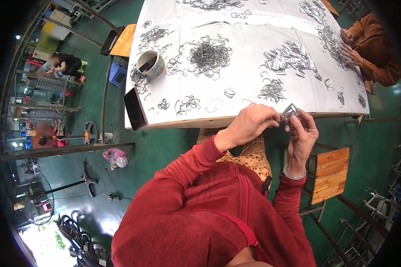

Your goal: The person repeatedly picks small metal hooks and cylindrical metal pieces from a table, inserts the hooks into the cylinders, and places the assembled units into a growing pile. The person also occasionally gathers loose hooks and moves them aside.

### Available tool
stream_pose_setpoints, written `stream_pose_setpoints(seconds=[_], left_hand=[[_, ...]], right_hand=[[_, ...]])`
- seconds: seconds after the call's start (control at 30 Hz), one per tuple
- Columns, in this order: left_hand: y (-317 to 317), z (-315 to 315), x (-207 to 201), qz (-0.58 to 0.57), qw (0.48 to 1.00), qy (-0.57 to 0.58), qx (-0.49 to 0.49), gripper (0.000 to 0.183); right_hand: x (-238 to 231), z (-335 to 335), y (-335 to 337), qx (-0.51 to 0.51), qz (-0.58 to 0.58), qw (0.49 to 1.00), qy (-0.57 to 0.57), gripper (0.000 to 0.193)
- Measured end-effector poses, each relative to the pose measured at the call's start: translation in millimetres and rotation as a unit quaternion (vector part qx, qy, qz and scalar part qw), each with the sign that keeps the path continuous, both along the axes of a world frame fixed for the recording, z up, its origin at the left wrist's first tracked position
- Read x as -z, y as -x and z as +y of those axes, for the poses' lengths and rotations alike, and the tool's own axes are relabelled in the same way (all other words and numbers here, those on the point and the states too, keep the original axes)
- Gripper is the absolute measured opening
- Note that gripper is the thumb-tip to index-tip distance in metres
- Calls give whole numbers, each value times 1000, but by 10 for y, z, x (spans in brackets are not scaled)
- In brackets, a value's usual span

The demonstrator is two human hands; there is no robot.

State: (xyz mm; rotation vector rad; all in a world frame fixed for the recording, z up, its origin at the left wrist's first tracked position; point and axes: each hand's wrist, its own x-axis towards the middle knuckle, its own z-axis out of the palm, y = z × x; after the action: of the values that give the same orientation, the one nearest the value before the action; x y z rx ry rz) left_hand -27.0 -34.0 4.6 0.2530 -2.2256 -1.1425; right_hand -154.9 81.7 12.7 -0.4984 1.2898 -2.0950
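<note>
Just past the table's near edge, my right hand point(303, 133) pinches a silver metal buckle point(290, 111) between thumb and fingers. My left hand point(253, 121) is closed in a pinch beside the buckle's left side; whatever sits between its fingertips is too small to make out. Beyond my hands on the white-covered table point(245, 95) lie a small pile of bent wire hooks point(272, 90) and a single buckle point(229, 92). A heap of silver buckles point(287, 58) rests farther back, and a large heap of wire hooks point(209, 55) is to its left.
A patterned tub point(150, 64) and a dark phone point(135, 109) stand at the table's left side. Across the right edge, another person's hands point(352, 53) touch a hook pile point(329, 42). A wooden stool point(330, 175) is at my right, a blue stool point(116, 73) at the left.
</note>
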Motion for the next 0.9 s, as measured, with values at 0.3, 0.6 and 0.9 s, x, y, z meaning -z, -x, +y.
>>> stream_pose_setpoints(seconds=[0.3,0.6,0.9], left_hand=[[48,-276,204,34,993,-93,-69,55],[-70,-1934,630,-338,831,152,-414,49],[-257,-2465,428,-164,931,-24,-325,32]], right_hand=[[7,53,60,43,34,998,31,23],[72,341,346,50,58,997,23,23],[-16,391,289,47,66,997,9,22]])
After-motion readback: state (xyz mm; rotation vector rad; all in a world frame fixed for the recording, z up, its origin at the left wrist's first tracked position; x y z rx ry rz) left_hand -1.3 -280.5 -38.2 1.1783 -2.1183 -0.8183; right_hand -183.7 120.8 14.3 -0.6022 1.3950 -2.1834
